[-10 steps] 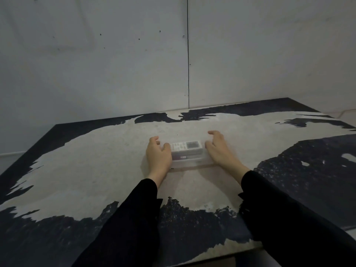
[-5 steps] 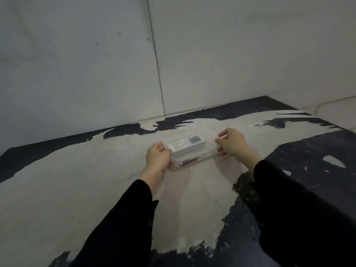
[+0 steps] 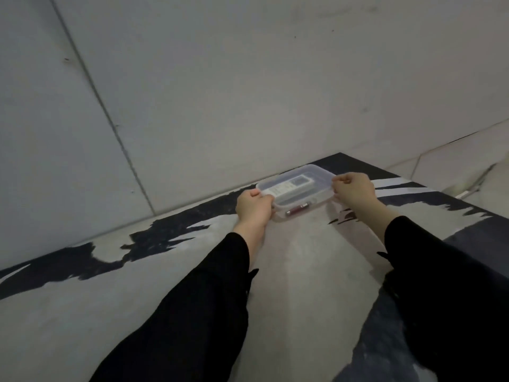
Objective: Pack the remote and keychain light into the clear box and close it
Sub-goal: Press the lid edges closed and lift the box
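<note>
The clear box [image 3: 316, 176] has its lid on and is held between both hands, near the far side of the table. Through the plastic I see the white remote [image 3: 287, 187] lying lengthwise and, in front of it, the small dark red keychain light [image 3: 298, 209]. My left hand [image 3: 253, 208] grips the box's left end, fingers curled over the lid's edge. My right hand [image 3: 354, 188] grips the right end the same way. Whether the box rests on the table or is slightly raised is unclear.
The table [image 3: 303, 266] has a worn grey top with black patches. A pale wall [image 3: 248, 92] rises right behind the box. The table's right edge drops off to a light floor [image 3: 454, 161] with a cable on it.
Both hands have closed on the box's ends and carried it away from me toward the wall. The view has tilted and swung left.
</note>
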Available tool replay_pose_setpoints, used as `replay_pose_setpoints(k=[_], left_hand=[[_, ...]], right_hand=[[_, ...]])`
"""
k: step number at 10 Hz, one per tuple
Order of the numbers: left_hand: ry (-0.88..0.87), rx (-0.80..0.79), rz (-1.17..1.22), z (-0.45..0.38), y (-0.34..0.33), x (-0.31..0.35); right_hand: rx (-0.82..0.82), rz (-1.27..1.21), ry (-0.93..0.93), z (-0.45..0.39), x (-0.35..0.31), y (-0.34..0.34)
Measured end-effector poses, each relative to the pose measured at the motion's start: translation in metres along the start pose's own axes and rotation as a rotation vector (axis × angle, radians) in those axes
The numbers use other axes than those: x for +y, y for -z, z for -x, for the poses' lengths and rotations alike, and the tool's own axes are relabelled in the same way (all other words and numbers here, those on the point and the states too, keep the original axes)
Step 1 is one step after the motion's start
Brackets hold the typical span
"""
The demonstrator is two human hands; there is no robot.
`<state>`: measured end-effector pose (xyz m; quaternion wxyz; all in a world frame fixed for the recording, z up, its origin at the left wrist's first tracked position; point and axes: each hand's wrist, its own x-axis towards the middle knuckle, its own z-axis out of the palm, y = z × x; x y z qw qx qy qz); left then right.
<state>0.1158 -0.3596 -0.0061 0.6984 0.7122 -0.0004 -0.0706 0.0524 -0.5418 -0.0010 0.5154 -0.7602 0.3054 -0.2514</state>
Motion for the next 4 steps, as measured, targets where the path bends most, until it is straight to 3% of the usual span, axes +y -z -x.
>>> replay_pose_setpoints(k=[1, 4], left_hand=[[-0.044, -0.069, -0.076, -0.026, -0.033, 0.001], [-0.026, 0.003, -0.082, -0.059, -0.071, 0.011]], right_hand=[[0.007, -0.051, -0.030, -0.030, 0.005, -0.002], [0.005, -0.169, -0.101, -0.065, -0.006, -0.012]])
